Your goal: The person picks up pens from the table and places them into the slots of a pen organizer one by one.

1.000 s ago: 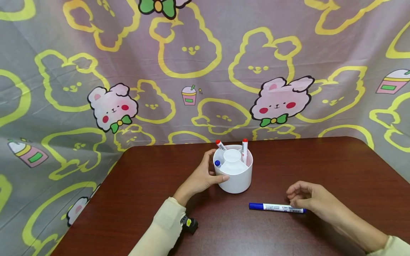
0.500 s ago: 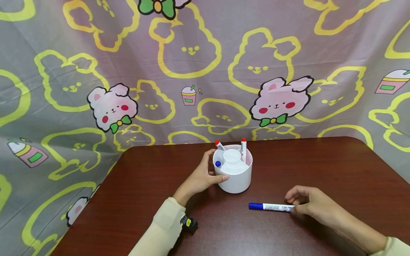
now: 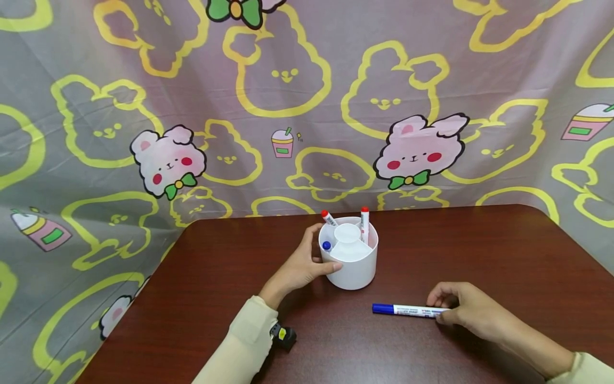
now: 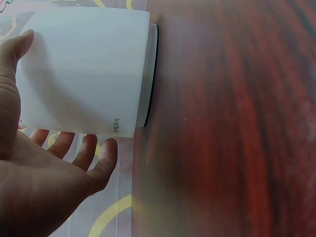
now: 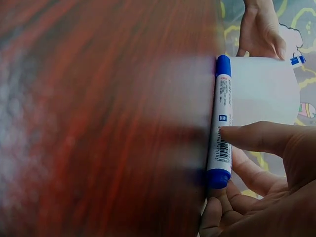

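Observation:
A white round pen holder (image 3: 352, 274) stands upright on the table. My left hand (image 3: 298, 265) holds its left side, thumb across the front and fingers around the back; the left wrist view shows the thumb and fingertips against its white wall. Two red-capped markers, one leaning (image 3: 329, 217) and one nearly upright (image 3: 365, 224), stand in it with a blue-ended marker (image 3: 326, 246). To the right, a blue-capped whiteboard marker (image 3: 408, 310) lies on the table, cap pointing left. My right hand (image 3: 472, 311) pinches its right end, the thumb on its barrel (image 5: 223, 106) in the right wrist view.
The dark reddish-brown table (image 3: 216, 298) reaches back to a patterned curtain (image 3: 307, 106). A black device (image 3: 284, 337) is strapped at my left wrist. The pen holder's front wall rises just behind the loose marker's cap.
My right hand has come down and closed its thumb and fingers on the marker's right end. The marker, the pen holder and my left hand have stayed about where they were.

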Tool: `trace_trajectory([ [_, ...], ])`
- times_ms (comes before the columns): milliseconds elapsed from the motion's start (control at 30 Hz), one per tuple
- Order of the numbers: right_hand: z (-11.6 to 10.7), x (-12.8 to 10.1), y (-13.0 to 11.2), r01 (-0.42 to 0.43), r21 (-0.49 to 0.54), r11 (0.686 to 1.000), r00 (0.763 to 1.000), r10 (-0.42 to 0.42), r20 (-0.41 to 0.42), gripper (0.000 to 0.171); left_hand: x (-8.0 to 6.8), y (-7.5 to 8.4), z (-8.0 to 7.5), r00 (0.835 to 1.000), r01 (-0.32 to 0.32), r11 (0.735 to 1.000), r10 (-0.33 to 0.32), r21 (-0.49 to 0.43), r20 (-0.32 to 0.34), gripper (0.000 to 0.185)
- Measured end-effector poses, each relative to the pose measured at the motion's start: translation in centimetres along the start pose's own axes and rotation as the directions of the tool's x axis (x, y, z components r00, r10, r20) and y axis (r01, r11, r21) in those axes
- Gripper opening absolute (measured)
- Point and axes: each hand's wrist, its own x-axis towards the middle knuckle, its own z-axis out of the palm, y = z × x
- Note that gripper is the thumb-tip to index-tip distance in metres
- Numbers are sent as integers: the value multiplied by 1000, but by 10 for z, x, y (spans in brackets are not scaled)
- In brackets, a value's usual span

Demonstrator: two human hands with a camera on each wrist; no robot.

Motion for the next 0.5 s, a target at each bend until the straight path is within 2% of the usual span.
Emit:
trace_trajectory([
  [200, 1, 0, 0, -5, -77, 997, 1000, 3, -18, 19, 0, 0, 0, 1000, -3, 1000, 3, 9, 5, 93],
  [500, 3, -1, -3, 21, -116, 993, 999, -24, -22, 16, -1, 1, -1, 1000, 0, 1000, 0, 11, 10, 93],
])
